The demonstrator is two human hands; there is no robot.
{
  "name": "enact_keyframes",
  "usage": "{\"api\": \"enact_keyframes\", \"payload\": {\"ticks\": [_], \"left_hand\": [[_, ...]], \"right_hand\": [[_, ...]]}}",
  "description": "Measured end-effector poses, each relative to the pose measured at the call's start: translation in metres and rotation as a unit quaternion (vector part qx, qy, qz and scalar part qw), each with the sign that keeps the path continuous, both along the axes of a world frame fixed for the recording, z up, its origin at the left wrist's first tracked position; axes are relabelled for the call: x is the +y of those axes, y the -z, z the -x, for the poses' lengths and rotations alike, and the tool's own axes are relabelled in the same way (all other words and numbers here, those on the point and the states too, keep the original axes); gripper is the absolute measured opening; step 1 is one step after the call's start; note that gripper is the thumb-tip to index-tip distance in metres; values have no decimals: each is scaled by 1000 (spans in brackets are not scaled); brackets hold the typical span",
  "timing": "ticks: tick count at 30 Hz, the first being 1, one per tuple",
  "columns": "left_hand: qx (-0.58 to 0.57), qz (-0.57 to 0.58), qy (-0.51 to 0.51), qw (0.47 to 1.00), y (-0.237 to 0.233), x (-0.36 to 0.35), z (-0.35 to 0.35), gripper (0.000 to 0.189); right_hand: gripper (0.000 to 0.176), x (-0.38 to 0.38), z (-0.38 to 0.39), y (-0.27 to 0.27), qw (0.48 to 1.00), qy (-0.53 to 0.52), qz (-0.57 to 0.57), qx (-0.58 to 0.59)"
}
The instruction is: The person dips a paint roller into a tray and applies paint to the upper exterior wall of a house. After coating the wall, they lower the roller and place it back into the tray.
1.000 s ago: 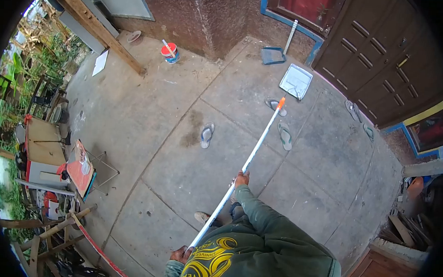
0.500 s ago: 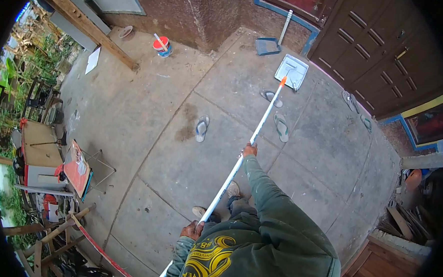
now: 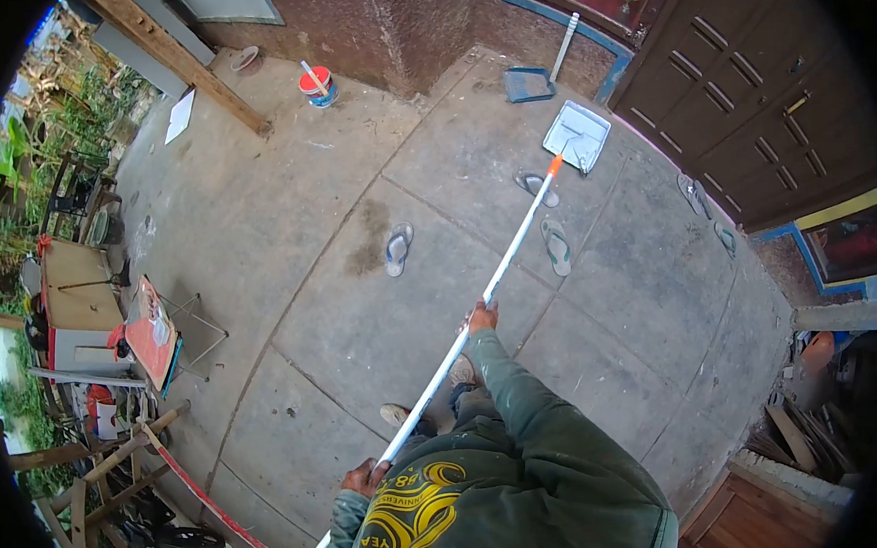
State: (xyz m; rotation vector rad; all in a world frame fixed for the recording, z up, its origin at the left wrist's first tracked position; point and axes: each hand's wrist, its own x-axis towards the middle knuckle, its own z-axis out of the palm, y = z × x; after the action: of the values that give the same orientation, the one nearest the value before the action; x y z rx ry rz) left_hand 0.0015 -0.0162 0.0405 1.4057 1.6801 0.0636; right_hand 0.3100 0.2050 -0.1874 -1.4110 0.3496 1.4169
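Note:
A long white pole (image 3: 520, 235) with an orange tip slants from the bottom of the view up to a paint tray (image 3: 577, 132). The tray is white and smeared with paint, and the roller frame at the pole's end is over it. My right hand (image 3: 483, 316) is closed round the middle of the pole. Lower down, close to my body, my left hand (image 3: 361, 476) grips the same pole. Flip-flops (image 3: 555, 245) lie on the concrete beside the pole.
A dustpan (image 3: 530, 84) lies behind the tray near the wall. A red-topped paint bucket (image 3: 316, 86) stands further left. Another flip-flop (image 3: 398, 249) lies mid-floor. A small folding table (image 3: 153, 333) is at the left, brown doors (image 3: 755, 102) at the right.
Both hands have moved slightly down and left in the view, still holding the pole. The orange tip has shifted slightly down and left, staying at the tray.

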Motion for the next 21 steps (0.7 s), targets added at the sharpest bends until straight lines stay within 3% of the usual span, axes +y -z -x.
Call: {"api": "enact_keyframes", "payload": {"ticks": [6, 12, 16, 21], "left_hand": [[3, 6, 10, 1000, -12, -47, 44, 42], [57, 28, 13, 998, -25, -7, 6, 43], [41, 18, 10, 999, -8, 18, -13, 42], [27, 2, -8, 1000, 1, -12, 13, 38]], "right_hand": [[61, -43, 34, -16, 1000, -5, -2, 30], [63, -13, 15, -6, 1000, -7, 1, 31], [57, 22, -12, 2, 1000, 1, 10, -2], [51, -8, 13, 10, 1000, -24, -1, 7]]}}
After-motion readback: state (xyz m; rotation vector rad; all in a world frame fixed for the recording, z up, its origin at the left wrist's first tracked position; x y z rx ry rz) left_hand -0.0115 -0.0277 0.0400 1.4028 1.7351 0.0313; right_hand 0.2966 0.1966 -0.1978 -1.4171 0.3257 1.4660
